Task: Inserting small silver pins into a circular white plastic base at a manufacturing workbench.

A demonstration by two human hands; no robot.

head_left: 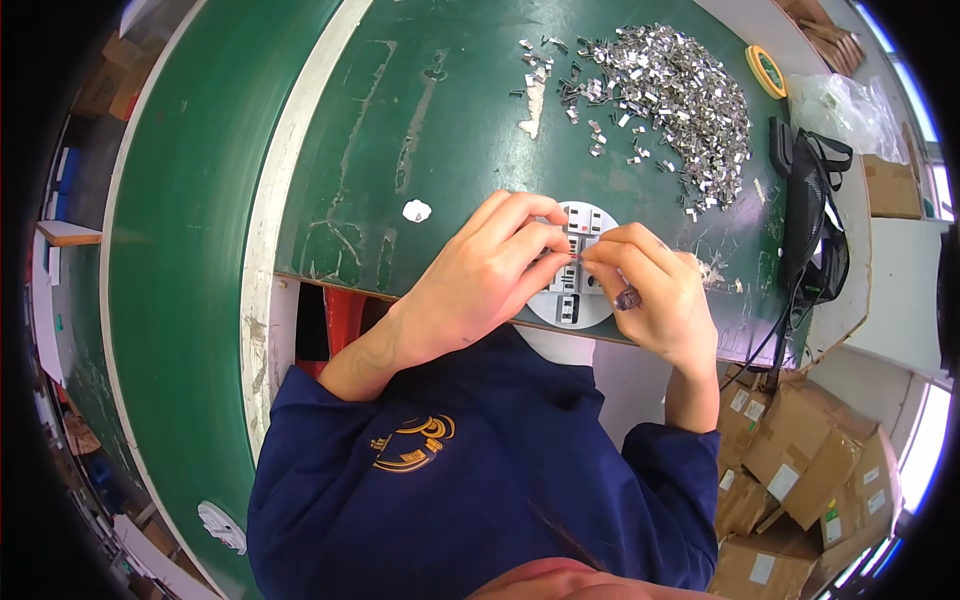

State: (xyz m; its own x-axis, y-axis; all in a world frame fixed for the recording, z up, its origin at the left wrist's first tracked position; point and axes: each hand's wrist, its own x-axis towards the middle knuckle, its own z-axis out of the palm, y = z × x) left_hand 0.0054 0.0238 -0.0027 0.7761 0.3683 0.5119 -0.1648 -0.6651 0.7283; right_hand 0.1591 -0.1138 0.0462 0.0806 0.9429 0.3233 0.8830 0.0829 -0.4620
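A round white plastic housing [590,315] with rectangular slots and dark inserts lies at the near edge of the green table, under both my hands. My left hand [490,260] is closed, its fingertips pinched together over the middle of the housing; whatever they hold is too small to make out. From the other side my right hand [655,290] meets it, with thumb and forefinger pinched at the same spot. A small dark shiny piece [627,298] pokes out from the curled fingers of my right hand. My fingers cover part of the housing.
A large heap of small metal clips [690,100] spreads over the far right of the table. Near it are a yellow tape ring [765,70], a clear plastic bag [845,105] and a black bag [815,220]. Cardboard boxes [800,450] stand at lower right; a green belt [180,250] runs left.
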